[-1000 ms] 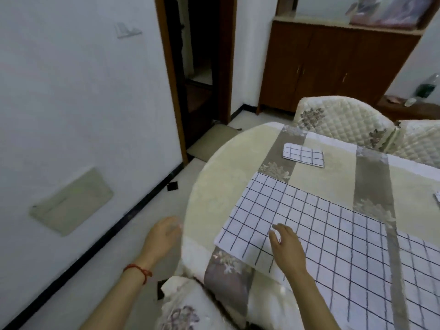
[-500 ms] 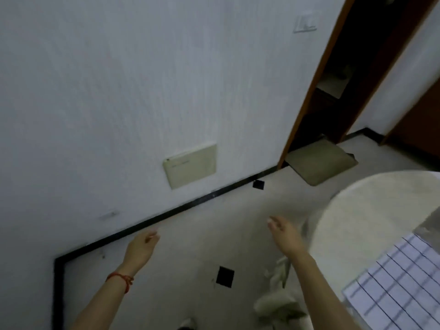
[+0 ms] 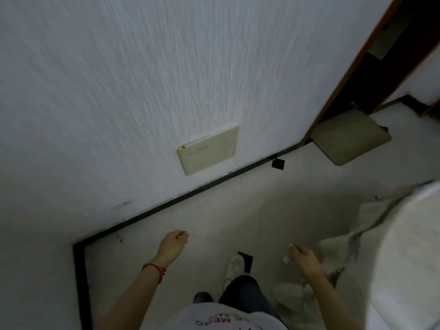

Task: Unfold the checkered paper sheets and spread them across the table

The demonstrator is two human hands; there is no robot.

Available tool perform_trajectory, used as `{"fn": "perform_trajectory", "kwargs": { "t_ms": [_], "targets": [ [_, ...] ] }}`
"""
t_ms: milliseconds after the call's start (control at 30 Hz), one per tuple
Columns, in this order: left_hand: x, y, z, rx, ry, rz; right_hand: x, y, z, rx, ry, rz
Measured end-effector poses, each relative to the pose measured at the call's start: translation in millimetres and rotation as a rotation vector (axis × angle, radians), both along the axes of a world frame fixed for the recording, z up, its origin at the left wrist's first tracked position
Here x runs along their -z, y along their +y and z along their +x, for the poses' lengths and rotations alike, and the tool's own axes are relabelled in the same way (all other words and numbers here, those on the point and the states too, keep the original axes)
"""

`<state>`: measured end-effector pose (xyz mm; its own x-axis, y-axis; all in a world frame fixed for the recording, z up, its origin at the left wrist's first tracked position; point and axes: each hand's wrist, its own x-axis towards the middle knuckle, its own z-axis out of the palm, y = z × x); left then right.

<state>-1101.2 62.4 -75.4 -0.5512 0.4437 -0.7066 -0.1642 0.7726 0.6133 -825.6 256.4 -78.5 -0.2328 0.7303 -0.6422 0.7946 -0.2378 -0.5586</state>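
Observation:
No checkered paper sheet is in view at this moment. Only the rounded edge of the table (image 3: 409,239) with its cream cloth shows at the far right. My left hand (image 3: 172,245) hangs over the floor, fingers loosely curled, holding nothing. My right hand (image 3: 306,259) is also over the floor, left of the table edge, fingers loosely apart and empty. The view is blurred by motion.
A white wall (image 3: 142,91) with a beige panel (image 3: 208,150) fills the upper left. A doorway (image 3: 381,67) and a grey mat (image 3: 350,139) lie at the upper right. A cushioned chair (image 3: 333,253) stands by the table. My legs and a shoe (image 3: 233,267) are below.
My view has swung left and down, away from the table. My right hand left the spread checkered sheet; both hands now hang over the floor. The sheets have gone out of view.

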Motion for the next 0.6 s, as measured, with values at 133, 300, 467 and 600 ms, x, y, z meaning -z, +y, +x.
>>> {"fn": "perform_trajectory", "kwargs": {
  "t_ms": [133,300,467,600],
  "targets": [
    [-1.6,85.6,-23.1,0.079,0.016,0.03,33.1,44.9,2.3,0.143,-0.028,-0.081],
    [-3.7,183.7,-45.5,0.1,-0.02,0.047,46.7,104.9,-9.1,0.246,-0.019,-0.118],
    [-0.8,256.0,-63.5,0.16,-0.032,0.014,26.7,178.5,-40.2,0.31,0.056,-0.101],
    [10.6,308.4,-84.5,0.299,0.033,-0.086,22.4,243.1,-57.9,0.356,0.089,-0.036]
  ]
}}
